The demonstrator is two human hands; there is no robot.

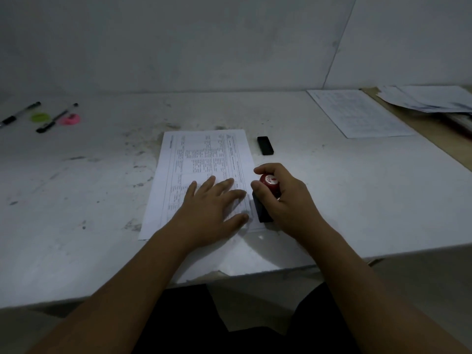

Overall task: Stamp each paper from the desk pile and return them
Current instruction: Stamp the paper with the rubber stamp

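Note:
A printed paper [201,159] with a table on it lies in the middle of the white desk [89,200]. My left hand [212,210] rests flat on its lower half, fingers spread. My right hand [283,198] grips a stamp [268,185] with a red round top and a black base; the base sits at the paper's lower right edge. A single printed sheet [357,113] lies at the back right, and a loose pile of papers [429,99] sits further right.
A small black stamp cap [265,145] lies just right of the paper's top. Two pens [57,118] and green and pink sticky pads [69,120] sit at the back left. A brown board [439,134] borders the desk's right side. A wall stands behind.

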